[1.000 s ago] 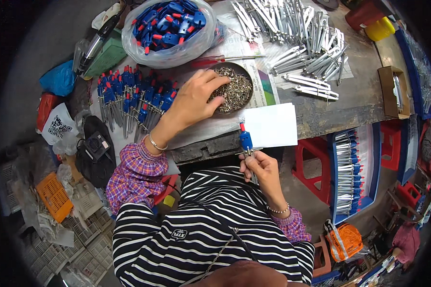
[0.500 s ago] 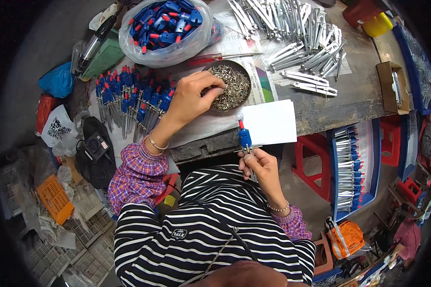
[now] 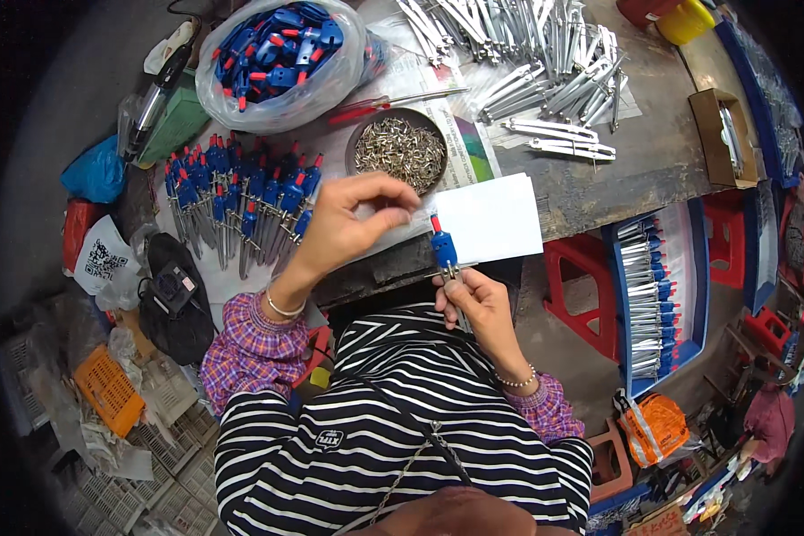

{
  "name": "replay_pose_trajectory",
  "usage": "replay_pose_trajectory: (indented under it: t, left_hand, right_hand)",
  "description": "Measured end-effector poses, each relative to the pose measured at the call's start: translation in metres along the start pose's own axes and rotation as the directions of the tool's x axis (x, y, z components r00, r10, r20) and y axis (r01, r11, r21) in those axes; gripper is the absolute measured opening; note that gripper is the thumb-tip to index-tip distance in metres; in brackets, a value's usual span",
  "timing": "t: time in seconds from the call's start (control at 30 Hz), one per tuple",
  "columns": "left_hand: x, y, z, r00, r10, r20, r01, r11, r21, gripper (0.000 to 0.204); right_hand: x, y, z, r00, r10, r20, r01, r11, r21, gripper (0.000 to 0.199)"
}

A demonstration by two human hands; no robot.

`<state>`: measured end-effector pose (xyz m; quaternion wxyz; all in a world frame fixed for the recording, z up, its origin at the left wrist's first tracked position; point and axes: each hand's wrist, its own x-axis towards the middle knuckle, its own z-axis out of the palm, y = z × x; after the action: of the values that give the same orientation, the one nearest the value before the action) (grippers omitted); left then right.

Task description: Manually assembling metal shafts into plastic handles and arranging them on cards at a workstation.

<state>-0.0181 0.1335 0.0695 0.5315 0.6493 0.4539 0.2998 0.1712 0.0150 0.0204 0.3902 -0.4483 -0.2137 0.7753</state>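
Observation:
My right hand holds a drawing compass by its metal legs, in front of the table edge. Its blue head and red tip point up and away from me. Just left of that tip is my left hand, thumb and forefinger brought close together. Whatever small thing they pinch, if any, I cannot make out. Beyond this hand stands a round dark bowl full of small metal screws. Several compasses with blue heads lie bunched on paper to the left of the bowl.
A clear plastic bag of blue heads stands at the far left. Silver metal legs are heaped at the far right. White paper lies by the table edge. Right of me are a red stool and a blue tray of compasses.
My left hand has come out of the screw bowl, toward me and nearer the compass. My right hand still holds the compass, slightly shifted. The whole view has moved a little.

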Motion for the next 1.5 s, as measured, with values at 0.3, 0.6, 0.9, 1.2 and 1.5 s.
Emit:
replay_pose_trajectory:
  t: [0.3,0.6,0.9,1.2,1.5]
  left_hand:
    - [-0.021,0.004,0.027,0.992,0.099,0.074,-0.107,0.989,0.103,0.011]
    - [-0.047,0.011,0.056,0.976,0.212,0.053,-0.218,0.962,0.165,0.015]
    - [-0.071,0.017,0.066,0.891,0.447,0.082,-0.447,0.829,0.336,0.015]
    - [-0.094,0.012,0.058,0.887,0.457,0.062,-0.446,0.814,0.372,0.018]
    - [-0.088,0.007,0.045,0.961,0.277,-0.025,-0.261,0.931,0.256,0.017]
  right_hand:
    - [-0.003,0.0,-0.001,0.997,-0.066,-0.048,0.067,0.998,0.016,0.022]
    - [-0.004,0.015,-0.002,0.976,-0.203,-0.079,0.214,0.961,0.175,0.022]
    - [-0.022,0.028,0.0,0.964,-0.262,-0.049,0.267,0.948,0.172,0.022]
    - [-0.038,0.04,0.01,0.964,-0.263,-0.04,0.266,0.949,0.171,0.023]
    - [-0.033,0.038,0.005,0.969,-0.245,-0.03,0.247,0.96,0.134,0.023]
